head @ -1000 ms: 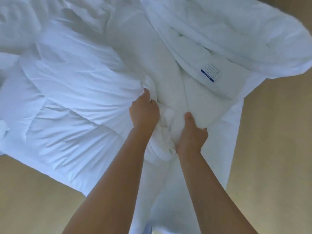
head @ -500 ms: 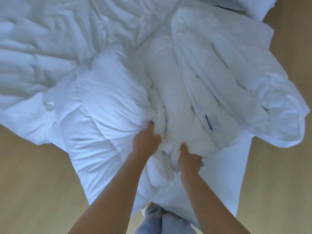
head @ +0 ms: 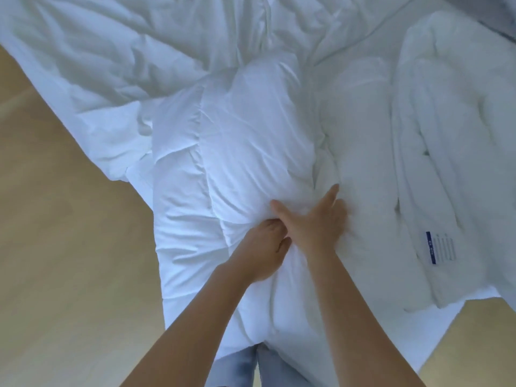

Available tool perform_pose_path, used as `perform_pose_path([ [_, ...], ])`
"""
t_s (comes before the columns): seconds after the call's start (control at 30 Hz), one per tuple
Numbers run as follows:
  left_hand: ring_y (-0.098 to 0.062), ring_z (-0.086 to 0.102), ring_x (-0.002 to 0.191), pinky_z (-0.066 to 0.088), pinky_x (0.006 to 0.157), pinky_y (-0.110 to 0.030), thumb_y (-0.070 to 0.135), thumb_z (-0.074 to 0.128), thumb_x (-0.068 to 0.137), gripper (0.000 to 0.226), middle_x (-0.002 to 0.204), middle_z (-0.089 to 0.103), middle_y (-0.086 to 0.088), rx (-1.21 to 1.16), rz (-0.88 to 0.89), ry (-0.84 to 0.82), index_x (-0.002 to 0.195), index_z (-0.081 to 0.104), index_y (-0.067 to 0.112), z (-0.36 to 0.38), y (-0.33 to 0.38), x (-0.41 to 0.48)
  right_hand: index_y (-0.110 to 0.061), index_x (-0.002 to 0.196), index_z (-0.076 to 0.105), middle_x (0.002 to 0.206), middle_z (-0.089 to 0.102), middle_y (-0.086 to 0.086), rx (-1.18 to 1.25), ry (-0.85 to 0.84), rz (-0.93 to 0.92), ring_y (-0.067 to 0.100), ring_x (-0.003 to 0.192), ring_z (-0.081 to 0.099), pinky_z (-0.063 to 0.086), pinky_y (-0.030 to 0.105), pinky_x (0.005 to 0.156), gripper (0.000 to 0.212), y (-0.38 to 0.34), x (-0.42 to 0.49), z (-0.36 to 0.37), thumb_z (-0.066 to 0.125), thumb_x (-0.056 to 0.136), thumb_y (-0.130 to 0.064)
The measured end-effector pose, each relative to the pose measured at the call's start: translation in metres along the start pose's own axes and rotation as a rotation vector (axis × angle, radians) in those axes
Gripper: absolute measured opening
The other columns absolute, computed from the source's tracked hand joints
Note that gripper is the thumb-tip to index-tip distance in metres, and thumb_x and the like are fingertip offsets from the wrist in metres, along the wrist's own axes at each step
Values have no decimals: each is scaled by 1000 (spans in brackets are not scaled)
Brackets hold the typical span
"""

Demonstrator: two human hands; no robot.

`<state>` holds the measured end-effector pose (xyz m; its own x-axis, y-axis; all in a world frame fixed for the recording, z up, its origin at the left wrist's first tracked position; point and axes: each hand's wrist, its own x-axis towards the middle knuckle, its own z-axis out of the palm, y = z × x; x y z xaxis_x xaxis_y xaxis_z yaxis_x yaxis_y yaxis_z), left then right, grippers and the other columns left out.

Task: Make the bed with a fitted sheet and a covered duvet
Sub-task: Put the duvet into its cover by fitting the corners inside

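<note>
The white duvet cover (head: 245, 152) was bunched, creased and puffed at the centre, its near end hanging down. The quilted white duvet (head: 446, 135) was piled in loose folds just beside it on the right, with its blue-edged label (head: 439, 247) facing up.

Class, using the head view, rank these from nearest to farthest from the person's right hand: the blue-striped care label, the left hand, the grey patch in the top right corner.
1. The left hand, close against the right hand on its left side, gripping the duvet cover.
2. The care label, out to the right.
3. The grey patch, in the far top right corner.
</note>
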<state>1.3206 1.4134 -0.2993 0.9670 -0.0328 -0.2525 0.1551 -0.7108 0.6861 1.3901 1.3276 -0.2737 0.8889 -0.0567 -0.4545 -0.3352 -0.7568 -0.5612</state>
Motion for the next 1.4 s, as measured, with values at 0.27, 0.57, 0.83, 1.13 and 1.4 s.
perform_pose_path([
  [0.27, -26, 55, 104, 35, 91, -30, 25, 49, 80, 44, 107, 66, -14, 177, -88, 635, 114, 65, 3, -36, -84, -30, -9, 146, -18, 150, 22, 19, -205, 56, 80, 33, 137, 25, 20, 54, 108, 149, -11, 30, 59, 72, 48, -74],
  [0.57, -28, 20, 139, 19, 110, -47, 63, 83, 36, 140, 152, 17, -12, -277, -689, 607, 150, 8, 29, -85, -172, 1, 1, 146, -12, 140, 41, 19, -231, 284, 88, 33, 131, 38, 15, 56, 110, 145, -21, 29, 93, 76, 53, -66],
  [0.83, -17, 54, 117, 45, 94, -37, 46, 87, 52, 113, 130, 54, 15, -682, -583, 373, 143, 19, 46, -113, -185, 34, -3, 148, 17, 130, 55, 11, 41, 226, 39, 29, 118, 51, 35, 31, 95, 97, -40, 29, 101, 73, 76, -37],
  [1.13, 8, 61, 93, 47, 81, -11, 15, 78, 71, 50, 106, 68, 18, -588, 9, 440, 117, 66, 29, -237, -37, 116, -5, 98, 65, 94, 69, 3, 677, 518, -143, 9, 90, 61, 49, 30, 81, 19, -138, 5, 31, 63, 85, -19],
  [1.4, 8, 59, 77, 47, 77, -13, 5, 72, 80, 29, 93, 65, 10, -492, 459, 353, 106, 65, 16, -358, 87, 242, -5, 129, 51, 105, 49, -33, 780, 951, -420, -28, 96, 45, 32, -4, 81, 49, -259, 63, -81, 65, 82, -4],
])
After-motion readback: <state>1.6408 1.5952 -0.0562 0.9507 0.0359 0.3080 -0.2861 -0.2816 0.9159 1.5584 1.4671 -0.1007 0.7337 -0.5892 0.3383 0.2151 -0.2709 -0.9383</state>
